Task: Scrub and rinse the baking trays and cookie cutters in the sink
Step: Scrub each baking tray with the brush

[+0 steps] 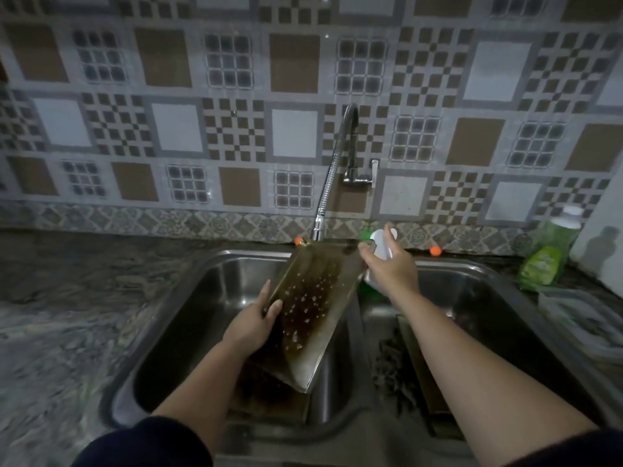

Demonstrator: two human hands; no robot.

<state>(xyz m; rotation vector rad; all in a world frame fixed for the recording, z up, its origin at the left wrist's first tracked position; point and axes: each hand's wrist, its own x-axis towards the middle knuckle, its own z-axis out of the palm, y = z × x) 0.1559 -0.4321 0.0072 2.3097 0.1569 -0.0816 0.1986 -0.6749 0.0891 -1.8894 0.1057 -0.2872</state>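
Sleeves (141,443) low in frame; left hand (251,323) grips a tilted tray (313,298) at centre, over the left sink (209,264).
Right hand (387,264) holds a soap bottle (379,244): soaping step, scrubbing likely next; another tray (421,365) waits lower right.

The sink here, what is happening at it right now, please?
A person stands at a double sink. The left hand holds a stained baking tray tilted over the left basin, under the faucet. The right hand grips a white bottle near the tray's upper edge, probably soap or cleaner. Another tray and a dark cloth or scrubber lie in the right basin. Running water cannot be made out.
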